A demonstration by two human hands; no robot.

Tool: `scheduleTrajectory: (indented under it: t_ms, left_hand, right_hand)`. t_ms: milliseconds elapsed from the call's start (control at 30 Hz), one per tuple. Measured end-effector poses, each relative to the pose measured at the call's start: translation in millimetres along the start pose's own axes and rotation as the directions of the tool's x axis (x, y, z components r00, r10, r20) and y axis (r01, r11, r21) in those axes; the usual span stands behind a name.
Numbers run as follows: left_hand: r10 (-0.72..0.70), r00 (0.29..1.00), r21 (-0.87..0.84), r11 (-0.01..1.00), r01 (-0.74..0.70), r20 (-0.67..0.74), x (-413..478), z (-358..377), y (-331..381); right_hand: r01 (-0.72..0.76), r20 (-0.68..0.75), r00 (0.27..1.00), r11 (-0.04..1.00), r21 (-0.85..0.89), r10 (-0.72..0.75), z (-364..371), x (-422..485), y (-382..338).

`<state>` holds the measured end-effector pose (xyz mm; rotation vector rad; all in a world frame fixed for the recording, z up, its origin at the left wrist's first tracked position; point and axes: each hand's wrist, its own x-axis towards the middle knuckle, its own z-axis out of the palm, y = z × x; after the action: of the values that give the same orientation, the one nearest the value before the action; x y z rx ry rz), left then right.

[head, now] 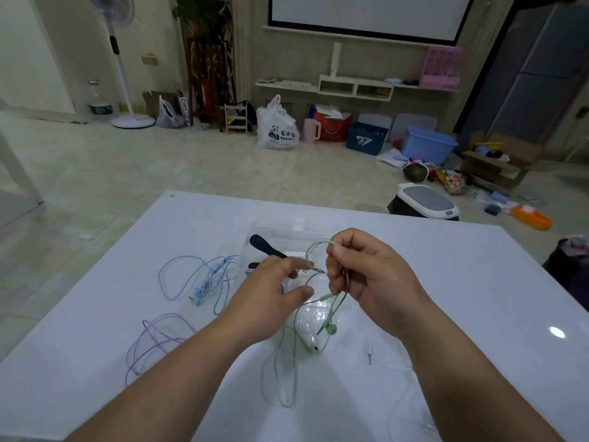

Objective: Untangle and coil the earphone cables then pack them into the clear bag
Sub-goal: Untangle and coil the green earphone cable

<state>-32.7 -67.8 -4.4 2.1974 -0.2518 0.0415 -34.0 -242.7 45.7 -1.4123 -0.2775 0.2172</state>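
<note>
Green earphone cable [322,247] is the thing being handled in the head view, held up above the white table [478,282]. The right hand [369,275] has its fingers [339,250] closed on the upper loop of that cable, thumb and forefinger pinching it near the top, while more strands run down through the curled lower fingers. The left hand [274,288] sits just beside it with its fingers spread and loose; the forefinger tip touches the loop's left side and the thumb reaches toward the strands below, but nothing is gripped there. From the right hand the green cable hangs to the table, where its earbuds [314,346] and plug lie close together, and long slack loops trail toward the near edge.

Left of the hands a blue earphone cable [197,275] lies in a loose tangle on the table. Nearer the person, a purple earphone cable [153,342] sprawls in open loops, partly hidden by the left forearm. On the right, a white earphone cable [395,365] is faint against the table, its plug showing near the right wrist.

Behind the hands rests the clear bag [287,234], flat on the table, with black items [264,245] at its left side, too blurred to identify. Beyond the table lies a tiled floor.
</note>
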Motion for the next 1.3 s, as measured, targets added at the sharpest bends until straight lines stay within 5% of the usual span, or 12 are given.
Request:
scheduleTrajectory:
  t_ms: [167,367,500,667,900,1167,1300]
  left_hand:
    - [0.052,0.998,-0.201,0.979,-0.046,0.025,-0.2,-2.5,3.6]
    - [-0.002,0.997,-0.020,1.000,0.001,-0.082,0.3,-9.2,5.3]
    - [-0.033,0.998,0.112,0.993,0.039,-0.061,3.8,-16.9,-3.8]
    - [-0.112,0.990,-0.032,0.993,0.110,-0.084,8.2,-22.7,-7.8]
    - [-0.168,0.981,-0.148,0.977,0.153,-0.097,5.0,-26.0,-1.7]
    - [-0.125,0.992,-0.108,0.987,0.122,-0.023,3.0,-23.2,2.0]
    - [-0.140,0.990,-0.066,0.988,0.141,0.022,2.0,-21.9,-1.0]
  right_hand:
    - [0.027,0.033,0.999,0.999,-0.021,-0.026,-0.6,1.3,2.6]
    - [0.093,-0.249,0.967,0.987,0.128,-0.059,4.3,3.0,-5.3]
    - [0.071,-0.360,0.932,0.997,0.041,-0.051,-1.3,3.9,-8.5]
    - [0.099,-0.363,0.930,0.990,0.099,-0.056,-1.1,4.9,-9.4]
    - [0.019,-0.405,0.903,0.955,-0.296,-0.143,-8.5,4.5,-3.6]
    - [0.064,-0.276,0.961,0.953,0.297,0.021,-1.3,5.2,-11.0]
    - [0.025,-0.227,0.972,0.940,0.339,0.056,-1.3,3.8,-12.8]
